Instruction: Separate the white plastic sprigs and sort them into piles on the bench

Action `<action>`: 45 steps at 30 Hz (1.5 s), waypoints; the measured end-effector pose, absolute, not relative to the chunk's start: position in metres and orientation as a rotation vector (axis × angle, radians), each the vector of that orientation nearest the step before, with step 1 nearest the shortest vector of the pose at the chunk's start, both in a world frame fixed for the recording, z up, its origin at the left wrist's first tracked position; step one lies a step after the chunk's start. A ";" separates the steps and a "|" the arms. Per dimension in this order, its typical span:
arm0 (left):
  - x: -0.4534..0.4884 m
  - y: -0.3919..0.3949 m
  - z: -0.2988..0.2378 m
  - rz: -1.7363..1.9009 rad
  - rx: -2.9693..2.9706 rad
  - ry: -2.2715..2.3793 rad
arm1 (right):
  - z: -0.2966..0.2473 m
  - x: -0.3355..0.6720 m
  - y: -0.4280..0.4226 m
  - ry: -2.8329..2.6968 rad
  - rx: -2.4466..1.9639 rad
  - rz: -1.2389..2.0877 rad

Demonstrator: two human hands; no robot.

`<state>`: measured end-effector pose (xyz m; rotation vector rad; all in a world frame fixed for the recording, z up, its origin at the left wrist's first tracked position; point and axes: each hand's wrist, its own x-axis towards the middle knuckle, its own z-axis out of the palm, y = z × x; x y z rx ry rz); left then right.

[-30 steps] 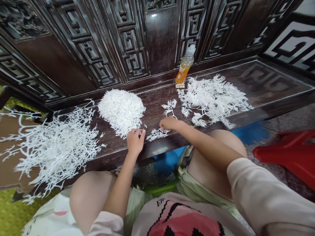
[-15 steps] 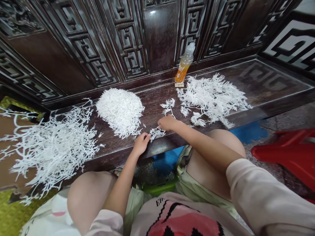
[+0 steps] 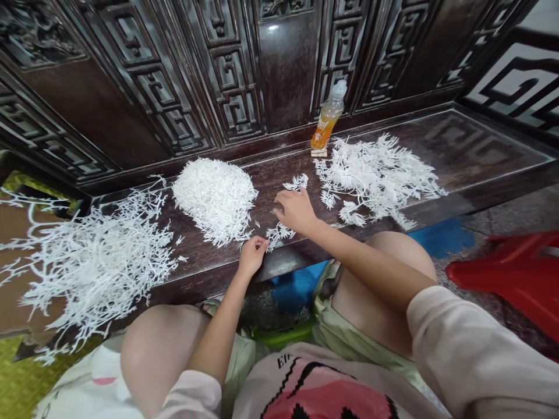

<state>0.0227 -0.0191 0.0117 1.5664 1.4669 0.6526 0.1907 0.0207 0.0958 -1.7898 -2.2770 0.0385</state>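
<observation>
White branched pieces, thin like plastic twigs, lie on the dark wooden bench. My left hand (image 3: 253, 256), near the bench's front edge, pinches the end of a small white branched piece (image 3: 279, 233). Just above and to the right of that piece, my right hand (image 3: 299, 210) has its fingers apart and seems to hold nothing. Beyond its fingertips lies another white sprig (image 3: 296, 181), partly hidden by the hand. A dense heap of short white bits (image 3: 213, 198) sits to the left of both hands.
A pile of white branched pieces (image 3: 379, 174) lies on the right, and a large tangle of bare white stems (image 3: 100, 262) on the left. An orange drink bottle (image 3: 325, 119) stands at the carved wooden backrest (image 3: 286, 70). A red plastic stool (image 3: 506, 273) is at the right.
My right hand has lifted away from the branched piece, moved up slightly, and its fingers have opened. My left hand stays nearly where it was, still pinching.
</observation>
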 end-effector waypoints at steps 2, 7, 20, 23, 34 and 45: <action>0.025 -0.021 0.014 0.650 1.584 1.512 | 0.095 0.181 0.012 -2.186 -1.615 0.052; 0.027 -0.024 0.019 0.654 1.614 1.543 | 0.063 0.156 -0.012 -2.084 -1.434 0.452; 0.037 -0.039 0.023 0.483 1.973 1.557 | 0.010 0.183 0.011 -2.129 -1.912 0.107; 0.044 -0.047 0.023 0.481 1.993 1.559 | 0.007 0.180 0.009 -2.142 -1.936 0.073; 0.055 -0.061 0.022 0.616 1.739 1.596 | 0.008 0.177 0.011 -2.195 -1.910 0.071; 0.050 -0.099 0.055 0.818 1.557 1.510 | 0.004 0.176 0.019 -2.121 -1.942 0.082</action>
